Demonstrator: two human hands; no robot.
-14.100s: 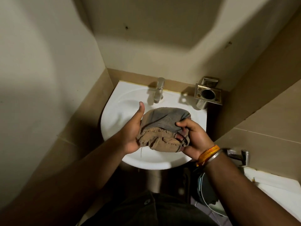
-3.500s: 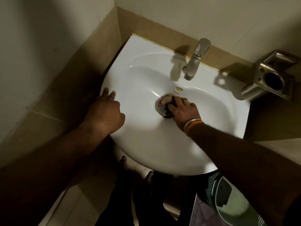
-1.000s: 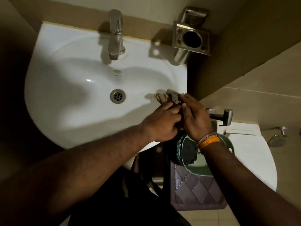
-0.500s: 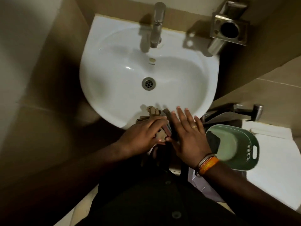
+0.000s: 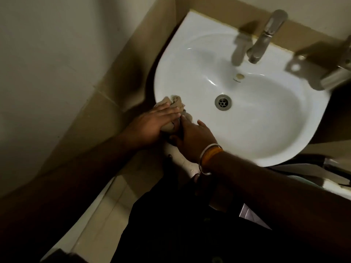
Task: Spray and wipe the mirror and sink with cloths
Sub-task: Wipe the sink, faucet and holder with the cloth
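- Cloth [image 5: 175, 103], beige and bunched, sits on near-left rim of sink [image 5: 284, 133], partly under both hands.
- Left hand [image 5: 152, 124] lies flat on cloth, fingers straight and held together, pressing it onto the rim.
- Right hand [image 5: 193, 139] just right of it, touching the cloth's near end; thumb sticks out, the other fingers are hidden, so cannot tell if it pinches the cloth or only pushes.
- Step in hand, as I judge: wiping the sink rim, left edge. Mirror not in view.
- Next move likely calls for steady downward pressure while sliding the cloth along the curved rim, hands kept together so the bundle does not unroll or slip off the edge.
- Basin holds nothing but the drain [image 5: 223, 102] at its centre; looks glossy, no standing water seen.
- Faucet [image 5: 265, 37] at far side, blurred.
- Metal holder [image 5: 330, 76] on far-right wall, blurred; contents cannot tell.
- Bangles [image 5: 209, 158] on right wrist.
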